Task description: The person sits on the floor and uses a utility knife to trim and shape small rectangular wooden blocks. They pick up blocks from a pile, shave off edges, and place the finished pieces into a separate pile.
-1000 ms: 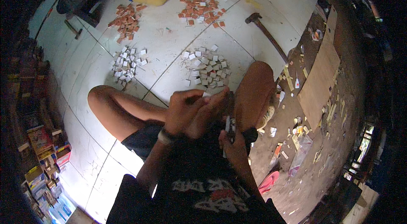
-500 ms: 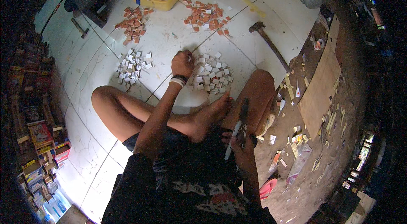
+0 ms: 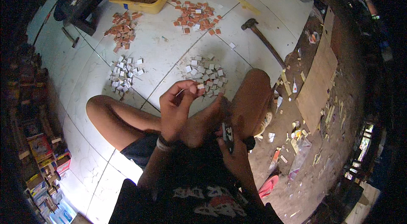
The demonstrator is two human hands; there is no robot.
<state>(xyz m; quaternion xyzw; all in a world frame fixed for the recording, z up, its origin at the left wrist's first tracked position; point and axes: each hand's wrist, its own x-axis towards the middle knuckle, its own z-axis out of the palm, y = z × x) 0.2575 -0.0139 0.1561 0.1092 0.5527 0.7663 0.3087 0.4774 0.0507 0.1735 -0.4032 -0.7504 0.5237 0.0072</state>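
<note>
My left hand is raised above my crossed legs, thumb and fingertips pinching a small pale square tile piece. Just beyond it on the floor lies a heap of white tile pieces. Close to my lap, my right hand grips a dark metal hand tool that looks like pliers. The fingers hide part of that tool, and its exact kind cannot be told. To the left is a second heap of white pieces.
Orange-brown tile pieces form two heaps, one left and one right, near a yellow basin. A hammer lies at the right, beside dirt ground with scraps and a board. Another small tool lies far left.
My left hand has come back from beside the right white heap toward my body, now with a tile piece in its fingertips. The tool in my right hand has turned. The view has shifted slightly.
</note>
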